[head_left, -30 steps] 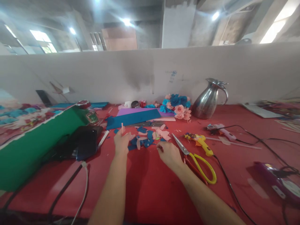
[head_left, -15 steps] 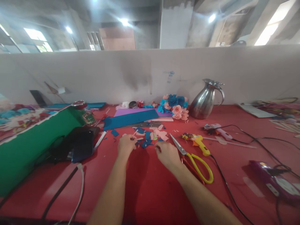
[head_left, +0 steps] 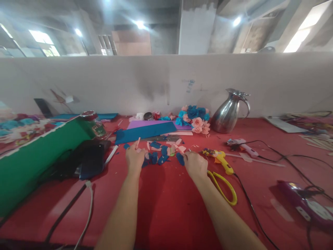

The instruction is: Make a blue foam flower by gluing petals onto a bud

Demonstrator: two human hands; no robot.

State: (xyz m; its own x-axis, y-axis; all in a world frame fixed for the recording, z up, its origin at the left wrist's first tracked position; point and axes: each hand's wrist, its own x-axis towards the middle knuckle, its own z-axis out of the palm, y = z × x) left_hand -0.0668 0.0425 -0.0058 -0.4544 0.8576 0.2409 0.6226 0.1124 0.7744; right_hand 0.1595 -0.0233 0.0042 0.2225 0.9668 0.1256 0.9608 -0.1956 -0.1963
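Note:
My left hand (head_left: 134,159) is closed at the left end of a spread of cut paper scraps. A thin pink paper strip (head_left: 138,141) sticks up from its fingers. At the right end of the spread my right hand (head_left: 195,164) is closed, with a dark blue paper scrap (head_left: 180,158) at its fingertips. More blue scraps (head_left: 163,159) and pink scraps (head_left: 179,148) lie on the red table between the hands. My right hand and forearm cover most of the scissors, leaving mainly a yellow handle (head_left: 224,185) in sight.
Behind the scraps lie a blue paper strip (head_left: 147,132) and paper flowers (head_left: 197,118). A steel jug (head_left: 226,113) stands at the back. A yellow glue gun (head_left: 222,161) with its cord is on the right. A phone (head_left: 92,161) and a green board (head_left: 44,156) are leftward.
My hands have moved apart: the left slightly leftward, the right to the right over the scissors blades. The blue scrap now shows by the right fingertips, and the pink strip has shifted with my left hand.

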